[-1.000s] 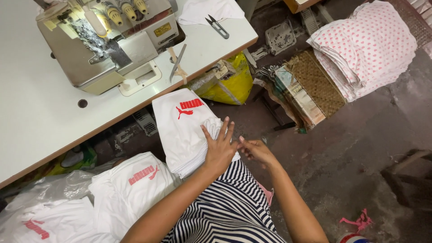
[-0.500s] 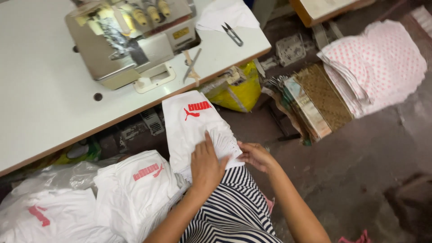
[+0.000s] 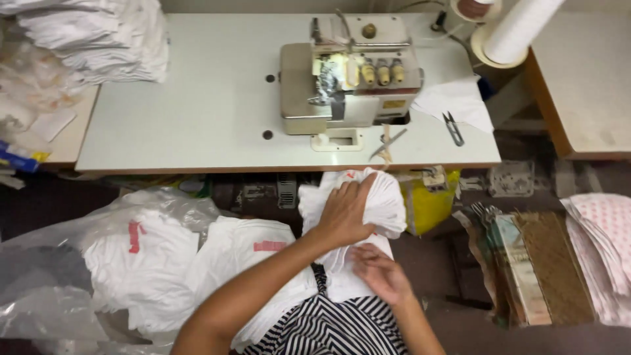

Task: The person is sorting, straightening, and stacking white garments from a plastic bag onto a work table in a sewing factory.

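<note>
White sewing table (image 3: 197, 98), wood bench (image 3: 591, 85), dark floor (image 3: 473, 329).
</note>
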